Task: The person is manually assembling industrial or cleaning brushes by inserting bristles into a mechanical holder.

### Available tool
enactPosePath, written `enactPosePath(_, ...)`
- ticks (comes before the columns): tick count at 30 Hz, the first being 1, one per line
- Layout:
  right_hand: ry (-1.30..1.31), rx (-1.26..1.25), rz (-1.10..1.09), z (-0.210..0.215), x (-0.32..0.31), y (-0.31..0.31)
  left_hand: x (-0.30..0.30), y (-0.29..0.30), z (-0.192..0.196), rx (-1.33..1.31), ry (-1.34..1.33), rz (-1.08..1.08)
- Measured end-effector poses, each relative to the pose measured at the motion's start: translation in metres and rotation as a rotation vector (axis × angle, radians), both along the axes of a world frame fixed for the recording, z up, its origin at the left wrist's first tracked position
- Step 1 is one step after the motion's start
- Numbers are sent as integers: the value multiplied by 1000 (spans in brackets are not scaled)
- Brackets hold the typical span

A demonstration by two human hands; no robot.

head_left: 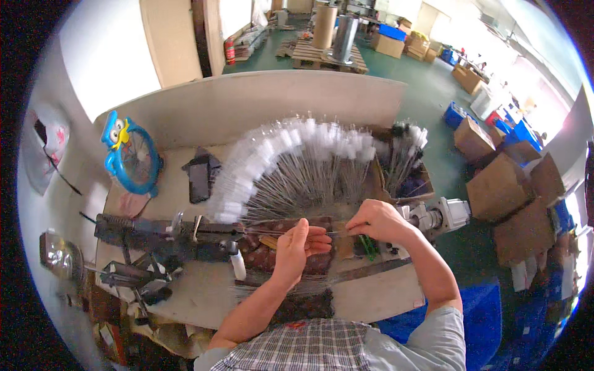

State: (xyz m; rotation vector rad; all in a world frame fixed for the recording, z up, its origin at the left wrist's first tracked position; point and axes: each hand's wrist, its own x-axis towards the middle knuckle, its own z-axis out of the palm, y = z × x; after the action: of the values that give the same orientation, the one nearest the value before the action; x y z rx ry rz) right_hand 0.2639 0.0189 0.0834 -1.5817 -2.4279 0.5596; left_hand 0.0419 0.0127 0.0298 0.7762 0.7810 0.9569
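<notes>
A thin metal wire (pixel 337 232) stretches across the middle of the bench, from the dark machine (pixel 213 233) at left toward the motor-like unit (pixel 440 216) at right. My right hand (pixel 378 221) pinches at the wire near that unit. Close to the wire, my left hand (pixel 296 252) has its thumb raised and its fingers stretched out; whether the wire touches its palm I cannot tell. Behind both hands a large fan of thin wire-handled brushes (pixel 303 164) with white bristle ends lies on the bench. Under the wire is a reddish-brown mat (pixel 257 256).
A box of dark-tipped brushes (pixel 405 161) stands at the back right. A blue round cartoon-bird fan (pixel 133 157) and a dark phone (pixel 198 180) are at left. A white bottle (pixel 237 263) and green-handled tool (pixel 369 247) lie near my hands. A low board (pixel 260 99) edges the bench.
</notes>
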Motion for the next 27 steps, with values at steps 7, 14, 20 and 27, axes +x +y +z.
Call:
enactPosePath(7, 86, 49, 67, -9, -12, 8, -4, -9, 4, -4, 9, 64)
enactPosePath(14, 476, 226, 195, -32, -64, 26, -30, -30, -12, 165, 216, 208)
enactPosePath(20, 509, 304, 239, -45, -139, 38, -104, -48, -81, -465, -155, 255)
enactPosePath(27, 408, 332, 82, -48, -179, 42, -149, -35, -39, -133, -421, 419)
